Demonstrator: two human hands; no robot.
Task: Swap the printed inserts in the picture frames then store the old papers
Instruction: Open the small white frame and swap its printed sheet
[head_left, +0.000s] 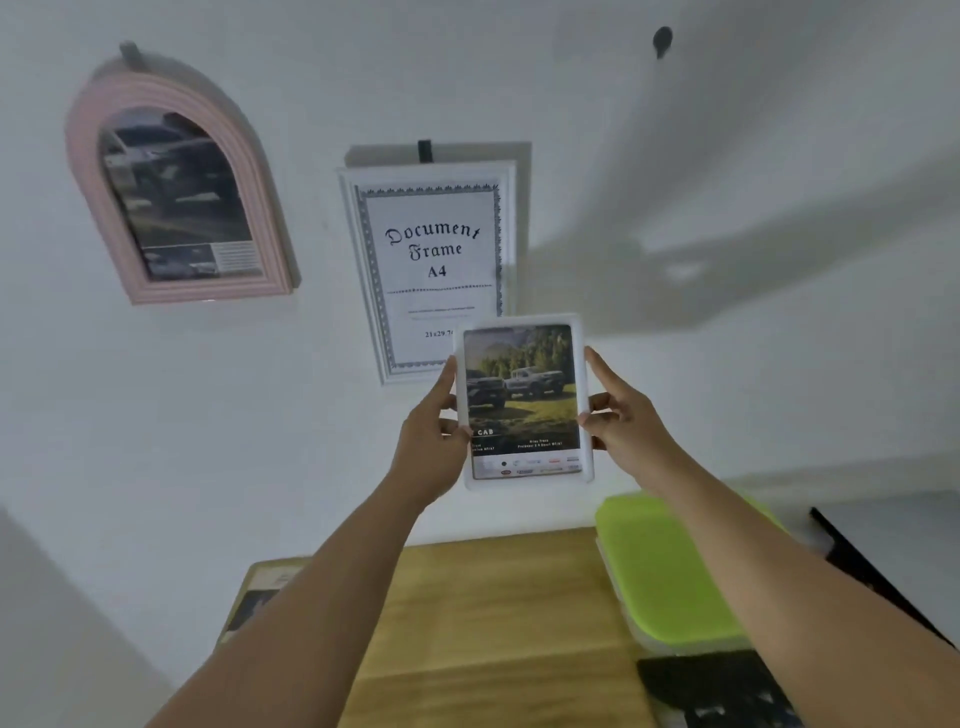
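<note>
Gripping the white frame (525, 400) upright — left hand (434, 431), right hand (623, 421).

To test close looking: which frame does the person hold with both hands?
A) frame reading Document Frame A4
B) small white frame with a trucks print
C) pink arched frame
B: the left hand and right hand grip the small white frame by its sides.
</note>
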